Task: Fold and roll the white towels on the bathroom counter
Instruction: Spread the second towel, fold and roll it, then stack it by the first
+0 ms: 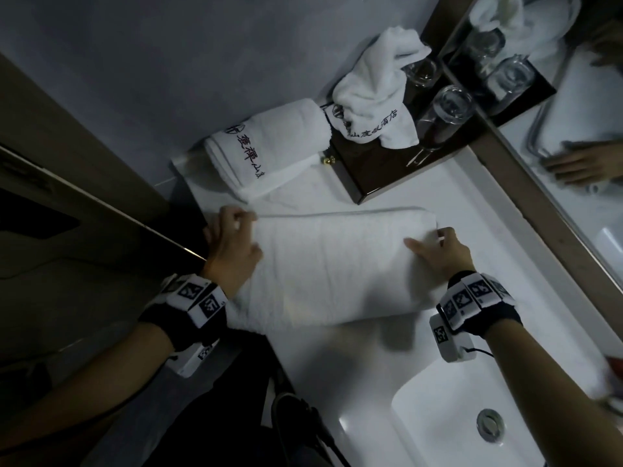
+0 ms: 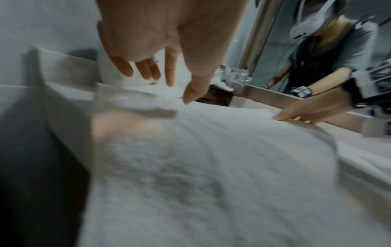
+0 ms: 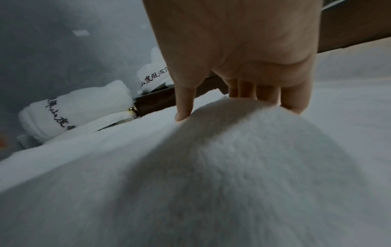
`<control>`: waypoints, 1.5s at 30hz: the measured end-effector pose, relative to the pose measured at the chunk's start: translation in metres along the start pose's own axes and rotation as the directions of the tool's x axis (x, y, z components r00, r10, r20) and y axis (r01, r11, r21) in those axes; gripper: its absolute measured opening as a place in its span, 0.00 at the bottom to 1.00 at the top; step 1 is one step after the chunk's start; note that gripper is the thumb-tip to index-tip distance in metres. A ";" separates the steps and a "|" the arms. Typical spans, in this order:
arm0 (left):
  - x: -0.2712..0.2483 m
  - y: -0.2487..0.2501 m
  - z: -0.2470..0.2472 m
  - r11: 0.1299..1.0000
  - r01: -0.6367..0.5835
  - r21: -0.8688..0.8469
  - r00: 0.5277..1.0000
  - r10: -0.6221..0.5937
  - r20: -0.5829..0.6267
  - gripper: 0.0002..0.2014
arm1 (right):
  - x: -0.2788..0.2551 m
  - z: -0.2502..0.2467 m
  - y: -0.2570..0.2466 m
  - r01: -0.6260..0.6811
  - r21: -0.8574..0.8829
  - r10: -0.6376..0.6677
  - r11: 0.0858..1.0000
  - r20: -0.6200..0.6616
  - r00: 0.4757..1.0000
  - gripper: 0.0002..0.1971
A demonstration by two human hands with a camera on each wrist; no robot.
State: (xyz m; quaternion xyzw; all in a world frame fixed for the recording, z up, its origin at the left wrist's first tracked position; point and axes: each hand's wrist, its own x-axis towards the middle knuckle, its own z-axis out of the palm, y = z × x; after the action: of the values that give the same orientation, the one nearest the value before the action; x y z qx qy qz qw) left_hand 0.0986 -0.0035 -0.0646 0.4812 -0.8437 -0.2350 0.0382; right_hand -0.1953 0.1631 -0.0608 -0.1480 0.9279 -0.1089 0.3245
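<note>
While towel (image 1: 337,264) lies on counter (image 1: 455,203) | left hand (image 1: 232,251) straight-fingered, touching it | right hand (image 1: 441,254) pinches its end

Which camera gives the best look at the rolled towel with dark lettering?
The head view: the rolled towel lies whole beside the dark tray, lettering clear. The right wrist view shows the rolled towel small at the left, lettering blurrier. The left wrist view does not show it clearly.
</note>
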 end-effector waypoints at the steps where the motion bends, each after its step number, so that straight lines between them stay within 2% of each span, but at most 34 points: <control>1: -0.007 0.007 0.006 0.998 -0.050 -0.026 0.995 0.052 0.081 0.24 | -0.003 0.000 0.002 0.006 -0.063 -0.004 0.998 0.028 1.000 0.35; 4: -0.034 0.023 0.026 0.978 -0.207 0.014 0.932 0.192 0.307 0.27 | -0.011 0.001 0.013 0.059 -0.077 -0.054 0.995 0.069 0.996 0.26; 6: -0.049 0.029 0.036 0.960 -0.272 0.072 0.910 0.232 0.342 0.34 | -0.018 0.002 0.020 0.069 0.017 -0.070 0.997 0.084 0.994 0.23; 8: -0.060 0.035 0.043 0.939 -0.302 0.164 0.887 0.214 0.410 0.46 | -0.024 0.003 0.030 0.057 0.074 -0.063 0.996 0.090 0.994 0.21; 10: -0.069 0.040 0.050 0.889 -0.367 0.274 0.848 0.199 0.492 0.52 | -0.031 0.006 0.041 0.028 0.094 -0.038 0.995 0.102 0.994 0.22; 12: -0.071 0.044 0.052 0.841 -0.413 0.349 0.834 0.196 0.516 0.49 | -0.037 0.008 0.052 0.005 0.093 -0.017 0.996 0.128 0.992 0.29; 15: -0.060 0.041 0.042 0.809 -0.486 0.330 0.837 0.322 0.442 0.37 | -0.047 0.012 0.067 -0.014 0.094 -0.001 0.995 0.154 0.988 0.33; 17: -0.045 0.035 0.032 0.809 -0.506 0.300 0.833 0.367 0.415 0.35 | -0.055 0.016 0.075 -0.043 0.216 0.001 0.975 0.191 0.982 0.29; 20: -0.033 0.029 0.028 0.813 -0.434 0.389 0.882 0.296 0.365 0.33 | -0.078 0.024 0.081 -0.178 0.528 -0.026 0.830 0.356 0.934 0.19; 22: -0.045 0.035 0.035 0.862 -0.405 0.305 0.900 0.318 0.298 0.36 | -0.089 0.031 0.083 -0.228 0.641 -0.069 0.733 0.404 0.912 0.15; 24: -0.069 0.045 0.048 0.828 -0.501 0.252 0.845 0.406 0.348 0.43 | -0.096 0.034 0.080 -0.252 0.693 -0.106 0.675 0.429 0.897 0.12; 26: -0.096 0.057 0.061 0.785 -0.579 0.221 0.792 0.477 0.381 0.47 | -0.102 0.036 0.076 -0.258 0.708 -0.139 0.657 0.451 0.882 0.04; 27: -0.107 0.067 0.067 0.782 -0.589 0.202 0.785 0.495 0.372 0.46 | -0.104 0.037 0.075 -0.257 0.720 -0.151 0.645 0.449 0.880 0.10; 29: -0.124 0.088 0.075 0.786 -0.596 0.165 0.785 0.528 0.324 0.42 | -0.109 0.039 0.076 -0.269 0.740 -0.179 0.616 0.464 0.867 0.16; 33: -0.138 0.125 0.080 0.734 -0.667 0.126 0.743 0.643 0.187 0.27 | -0.121 0.034 0.083 -0.284 0.784 -0.275 0.552 0.493 0.825 0.10; 35: -0.143 0.138 0.081 0.726 -0.683 0.076 0.726 0.666 0.169 0.25 | -0.125 0.031 0.091 -0.227 0.812 -0.315 0.538 0.443 0.839 0.11; 36: -0.143 0.139 0.083 0.755 -0.655 0.023 0.746 0.642 0.175 0.25 | -0.124 0.028 0.095 -0.176 0.838 -0.320 0.517 0.379 0.868 0.12; 37: -0.143 0.138 0.085 0.817 -0.574 -0.048 0.794 0.570 0.208 0.26 | -0.125 0.026 0.101 -0.104 0.862 -0.311 0.497 0.288 0.906 0.13; 38: -0.142 0.136 0.087 0.876 -0.460 -0.141 0.848 0.481 0.221 0.25 | -0.124 0.024 0.107 0.002 0.870 -0.308 0.493 0.173 0.936 0.13; 39: -0.141 0.132 0.090 0.903 -0.337 -0.268 0.894 0.396 0.211 0.22 | -0.123 0.023 0.115 0.154 0.830 -0.336 0.536 0.042 0.941 0.11; 40: -0.141 0.129 0.091 0.892 -0.219 -0.396 0.926 0.318 0.204 0.18 | -0.121 0.021 0.121 0.316 0.719 -0.404 0.619 -0.053 0.913 0.09; 41: -0.141 0.127 0.090 0.854 -0.107 -0.509 0.947 0.244 0.210 0.15 | -0.119 0.021 0.126 0.462 0.553 -0.498 0.693 -0.096 0.862 0.15; 42: -0.142 0.124 0.089 0.806 -0.012 -0.592 0.952 0.191 0.240 0.14 | -0.115 0.023 0.130 0.575 0.371 -0.586 0.729 -0.095 0.805 0.27; 43: -0.143 0.120 0.086 0.770 0.065 -0.634 0.946 0.153 0.284 0.14 | -0.111 0.026 0.130 0.623 0.238 -0.626 0.745 -0.075 0.776 0.39; 44: -0.146 0.115 0.084 0.750 0.121 -0.650 0.935 0.134 0.329 0.13 | -0.109 0.028 0.126 0.644 0.152 -0.639 0.750 -0.083 0.765 0.47; 45: -0.147 0.109 0.081 0.741 0.166 -0.650 0.917 0.126 0.377 0.10 | -0.106 0.028 0.122 0.678 0.080 -0.671 0.731 -0.101 0.735 0.49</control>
State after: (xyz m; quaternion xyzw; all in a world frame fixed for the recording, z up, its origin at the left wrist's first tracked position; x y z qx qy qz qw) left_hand 0.0666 0.1944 -0.0657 0.3861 -0.6863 -0.6154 0.0340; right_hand -0.1231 0.3099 -0.0584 -0.4523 0.8135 -0.2756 0.2402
